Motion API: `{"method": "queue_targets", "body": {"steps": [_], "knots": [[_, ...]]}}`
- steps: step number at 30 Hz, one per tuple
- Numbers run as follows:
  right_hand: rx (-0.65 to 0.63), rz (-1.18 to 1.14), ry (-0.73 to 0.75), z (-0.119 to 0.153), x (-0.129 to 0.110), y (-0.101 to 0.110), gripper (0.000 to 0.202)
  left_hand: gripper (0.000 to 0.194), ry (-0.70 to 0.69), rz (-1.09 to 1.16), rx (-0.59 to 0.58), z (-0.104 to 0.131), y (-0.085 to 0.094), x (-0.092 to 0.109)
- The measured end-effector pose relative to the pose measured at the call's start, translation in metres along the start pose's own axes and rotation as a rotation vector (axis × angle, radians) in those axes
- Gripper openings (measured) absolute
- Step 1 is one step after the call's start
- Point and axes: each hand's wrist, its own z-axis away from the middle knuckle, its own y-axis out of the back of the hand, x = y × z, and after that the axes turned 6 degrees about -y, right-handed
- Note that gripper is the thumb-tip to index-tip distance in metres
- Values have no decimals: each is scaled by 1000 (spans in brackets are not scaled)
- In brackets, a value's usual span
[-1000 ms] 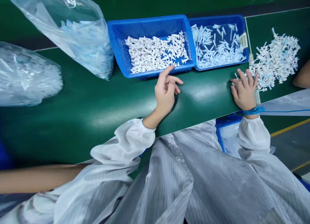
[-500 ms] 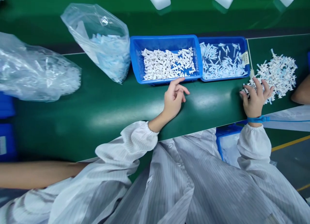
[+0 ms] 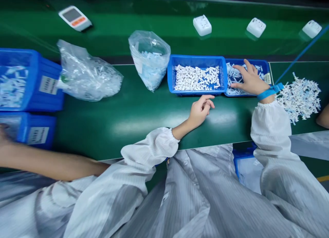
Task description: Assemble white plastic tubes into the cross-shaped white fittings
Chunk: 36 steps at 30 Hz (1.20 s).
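Observation:
My left hand (image 3: 199, 111) rests on the green work surface (image 3: 144, 118), fingers loosely curled and apart, holding nothing I can see. Just beyond it stands a blue bin (image 3: 197, 92) of small white parts (image 3: 192, 78). With fingers spread, my right hand (image 3: 248, 78) hovers over the shallow blue tray (image 3: 262, 63) of pale-blue pieces (image 3: 232, 72), hiding part of them. A blue band circles that wrist. Right of the tray lies a loose heap of white and pale-blue parts (image 3: 300, 97).
Two plastic bags, one of pale-blue pieces (image 3: 153, 66) and one of clear pieces (image 3: 95, 78), stand left of the bin. Labelled blue bins (image 3: 48, 90) sit farther left, near another person's arm (image 3: 51, 161). Another arm (image 3: 324, 117) shows at the right edge.
My right hand has moved from the loose heap left and up over the shallow tray. The view has shifted, showing more of the left side. My left hand stays below the bin.

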Motion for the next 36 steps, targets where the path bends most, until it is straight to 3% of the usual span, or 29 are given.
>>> {"method": "queue_targets", "body": {"steps": [2, 4, 10, 13, 23, 36], "knots": [[-41, 4, -55, -21, -4, -4, 88, 22, 0, -25, -22, 0, 0, 1], [-12, 20, -100, -29, -9, -10, 76, 22, -9, -50, -36, 1, 1, 2], [199, 144, -7, -17, -9, -27, 47, 23, -51, -126, -59, 1, 1, 4], [241, 172, 81, -15, -6, -30, 40, 22, -82, -166, -75, 3, 3, 4], [327, 54, 105, -15, -7, -37, 25, 23, -192, -296, -151, 5, 3, 2], [330, 23, 40, -6, -18, -31, 22, 28, -525, -577, -666, 14, 8, 3]]}}
